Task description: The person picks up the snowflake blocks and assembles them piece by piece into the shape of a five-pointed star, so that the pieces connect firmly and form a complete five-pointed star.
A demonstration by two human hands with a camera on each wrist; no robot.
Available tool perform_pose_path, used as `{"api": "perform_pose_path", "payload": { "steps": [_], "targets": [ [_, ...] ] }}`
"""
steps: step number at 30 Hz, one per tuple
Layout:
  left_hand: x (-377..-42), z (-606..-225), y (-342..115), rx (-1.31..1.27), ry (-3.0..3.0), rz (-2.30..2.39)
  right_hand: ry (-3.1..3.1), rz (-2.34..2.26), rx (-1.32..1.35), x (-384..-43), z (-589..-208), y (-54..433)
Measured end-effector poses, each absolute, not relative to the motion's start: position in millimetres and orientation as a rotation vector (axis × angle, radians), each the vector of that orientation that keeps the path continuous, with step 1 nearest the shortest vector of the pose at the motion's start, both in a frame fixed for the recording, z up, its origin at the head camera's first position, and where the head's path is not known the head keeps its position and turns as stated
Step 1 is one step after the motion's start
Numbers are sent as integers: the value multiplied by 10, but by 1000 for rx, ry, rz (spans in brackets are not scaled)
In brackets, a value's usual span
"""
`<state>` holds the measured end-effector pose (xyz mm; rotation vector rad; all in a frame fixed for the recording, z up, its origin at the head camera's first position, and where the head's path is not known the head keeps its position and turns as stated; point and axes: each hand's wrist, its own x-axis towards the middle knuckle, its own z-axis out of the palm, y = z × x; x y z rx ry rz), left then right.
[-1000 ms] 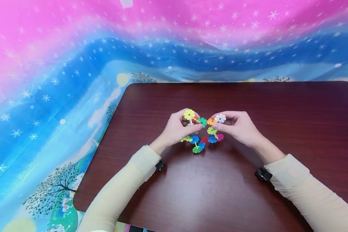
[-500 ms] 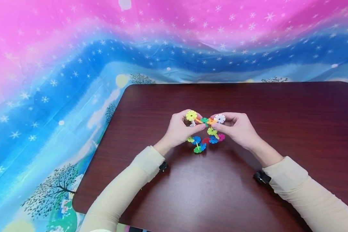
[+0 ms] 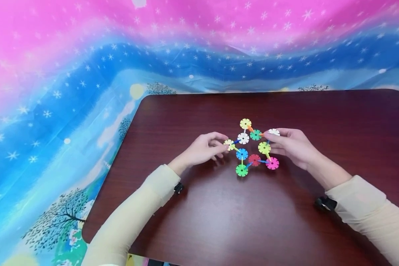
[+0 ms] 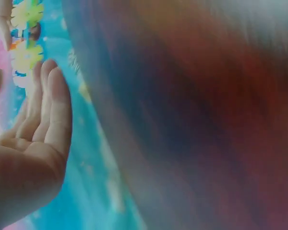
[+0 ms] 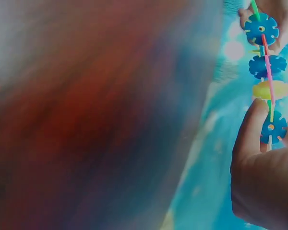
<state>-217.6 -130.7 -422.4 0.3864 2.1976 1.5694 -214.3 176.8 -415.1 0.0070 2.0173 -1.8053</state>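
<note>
Slotted plastic snowflake discs, joined edge to edge, form a star-shaped ring [image 3: 242,154] in the head view. At its upper right my right hand [image 3: 296,146] pinches the ring near a white disc [image 3: 274,132], thumb in front. The right thumb [image 5: 252,127] lies along the linked discs in the right wrist view. My left hand [image 3: 204,149] has its fingertips right at the yellow disc [image 3: 229,145] on the left point. In the left wrist view its fingers [image 4: 57,110] are fairly straight, with the thumb well apart. Pink, red, green and blue discs make up the lower side.
A dark reddish-brown table [image 3: 199,229] with rounded corners lies under both forearms. Behind and to the left hangs a pink and blue snowflake-printed cloth [image 3: 70,85]. Colourful items [image 3: 139,260] show below the table's front edge.
The ring has swung right and turned its face to the head camera, carried by my right hand. My left hand has moved from the green and orange discs to the ring's left point.
</note>
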Motion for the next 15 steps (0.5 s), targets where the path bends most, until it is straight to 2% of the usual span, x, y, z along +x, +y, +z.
{"api": "perform_pose_path", "payload": {
  "steps": [7, 15],
  "targets": [
    [-2336, -4358, -1216, 258, 2144, 1501, 2025, -1598, -45, -2186, -4312, 1906],
    [-2498, -4367, -1224, 276, 2288, 1347, 2232, -1408, -167, -2355, -4366, 1942]
  ]
}}
